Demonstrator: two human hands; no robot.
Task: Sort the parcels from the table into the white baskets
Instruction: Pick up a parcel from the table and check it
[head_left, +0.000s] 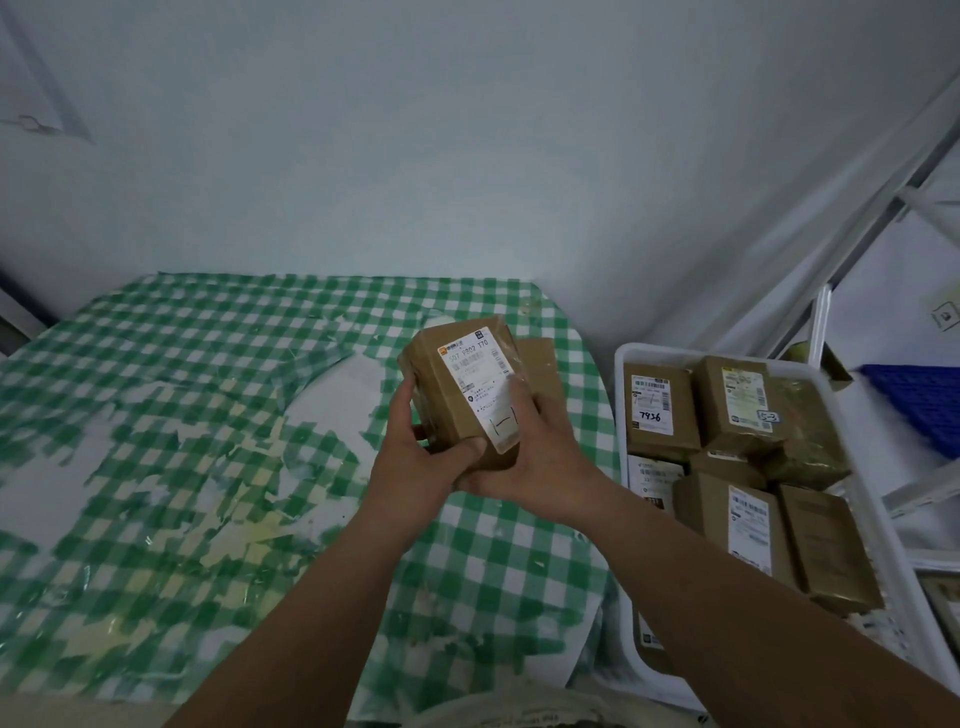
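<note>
Two hands (483, 447) gripping one parcel (467, 389), one white basket (623, 358), several boxes (737, 410)

Brown parcel (462, 384) with white label, green-and-white checked tablecloth (208, 364), white basket (628, 358), blue crate (919, 400).

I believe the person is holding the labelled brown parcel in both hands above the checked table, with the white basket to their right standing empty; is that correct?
Not quite: the white basket is not empty. The head view shows it already holding several brown parcels. The rest stands: the left hand and right hand both hold the labelled brown parcel above the checked table, with the basket on the right.
</note>
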